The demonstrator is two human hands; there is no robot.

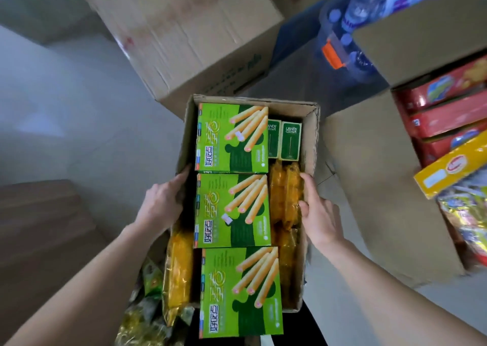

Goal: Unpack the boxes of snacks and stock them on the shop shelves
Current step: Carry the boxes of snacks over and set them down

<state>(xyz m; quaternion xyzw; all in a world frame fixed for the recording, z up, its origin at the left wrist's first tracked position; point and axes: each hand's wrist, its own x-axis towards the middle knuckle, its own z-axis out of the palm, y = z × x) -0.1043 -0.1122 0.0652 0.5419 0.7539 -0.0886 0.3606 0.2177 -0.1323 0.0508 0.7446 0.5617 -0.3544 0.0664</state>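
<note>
The open brown cardboard carton (311, 140) sits between the person's forearms, its far edge near a large closed brown cardboard box (189, 37). Three flat green wafer-stick boxes (232, 211) lie in a row from the far-left corner to the near edge. Orange plastic snack packets (286, 195) are wedged along the right wall, and two small dark green boxes (290, 141) stand in the far-right corner.

The left hand (163, 203) clasps the left wall with its fingers curled over the rim. The right hand (319, 214) grasps the right wall, thumb inside against the orange packets. Whether the carton is lifted or resting on something cannot be told.

The main risk is at the near edge. The nearest green box appears to jut past it and could slide out if the carton tips toward the person. A yellow packet (176, 266) at the near-left corner looks loose and might drop too. The thin walls could buckle under a two-sided grip.

To the right is a carton of red biscuit boxes (448, 108), with wrapped water bottles (350, 29) beyond.
</note>
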